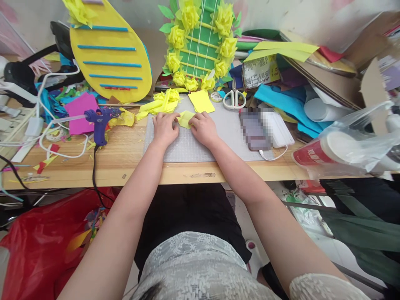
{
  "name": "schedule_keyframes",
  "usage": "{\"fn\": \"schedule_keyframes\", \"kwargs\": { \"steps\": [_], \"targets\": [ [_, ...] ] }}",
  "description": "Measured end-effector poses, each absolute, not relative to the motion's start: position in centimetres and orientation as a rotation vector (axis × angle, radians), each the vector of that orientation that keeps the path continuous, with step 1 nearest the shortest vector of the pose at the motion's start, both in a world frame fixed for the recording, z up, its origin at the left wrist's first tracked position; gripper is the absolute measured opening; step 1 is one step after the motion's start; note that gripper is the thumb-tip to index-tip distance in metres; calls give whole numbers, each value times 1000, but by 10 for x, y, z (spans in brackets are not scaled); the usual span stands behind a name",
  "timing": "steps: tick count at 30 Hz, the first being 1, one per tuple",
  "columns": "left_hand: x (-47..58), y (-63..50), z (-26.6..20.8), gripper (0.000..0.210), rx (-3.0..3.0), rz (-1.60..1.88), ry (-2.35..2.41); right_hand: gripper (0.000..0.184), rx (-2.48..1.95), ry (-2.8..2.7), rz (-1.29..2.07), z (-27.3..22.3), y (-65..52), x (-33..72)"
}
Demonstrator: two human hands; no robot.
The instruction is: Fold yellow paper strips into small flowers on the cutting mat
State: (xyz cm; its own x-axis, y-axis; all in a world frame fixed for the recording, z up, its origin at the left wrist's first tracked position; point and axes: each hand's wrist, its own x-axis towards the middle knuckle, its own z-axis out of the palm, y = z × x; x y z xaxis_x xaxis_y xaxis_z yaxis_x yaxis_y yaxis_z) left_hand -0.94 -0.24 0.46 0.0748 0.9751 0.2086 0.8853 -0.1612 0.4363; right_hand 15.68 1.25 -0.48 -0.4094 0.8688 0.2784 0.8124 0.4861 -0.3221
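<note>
Between my hands is a small piece of yellow crepe paper (185, 119), partly covered by the fingers, just above a grey cutting mat (184, 150). My left hand (165, 128) pinches its left end, and my right hand (203, 128) pinches the right end. Behind them lie a stack of yellow paper squares (202, 101) and a pile of twisted yellow paper strips (159, 103). White-handled scissors (234, 99) rest at the mat's back right, beside a small tape roll (216, 96).
A purple glue gun (103, 123) stands left, its cord hanging over the table edge. A yellow cardboard shape (109, 54) and a green one with yellow paper flowers (200, 46) lean behind. Right are a blurred phone (255, 129), white power bank (277, 128) and bagged cup (312, 153).
</note>
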Motion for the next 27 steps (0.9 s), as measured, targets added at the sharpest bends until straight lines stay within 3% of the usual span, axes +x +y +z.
{"fn": "schedule_keyframes", "kwargs": {
  "steps": [6,15,27],
  "targets": [
    [-10,0,1,46,2202,716,1778,24,-1318,-2356,273,-1,15,174],
    [-3,3,0,27,2173,721,1859,32,-1369,-2426,216,1,12,162],
    [1,-7,3,15,2076,735,1928,25,-1453,-2084,512,-12,19,167]
  ]
}}
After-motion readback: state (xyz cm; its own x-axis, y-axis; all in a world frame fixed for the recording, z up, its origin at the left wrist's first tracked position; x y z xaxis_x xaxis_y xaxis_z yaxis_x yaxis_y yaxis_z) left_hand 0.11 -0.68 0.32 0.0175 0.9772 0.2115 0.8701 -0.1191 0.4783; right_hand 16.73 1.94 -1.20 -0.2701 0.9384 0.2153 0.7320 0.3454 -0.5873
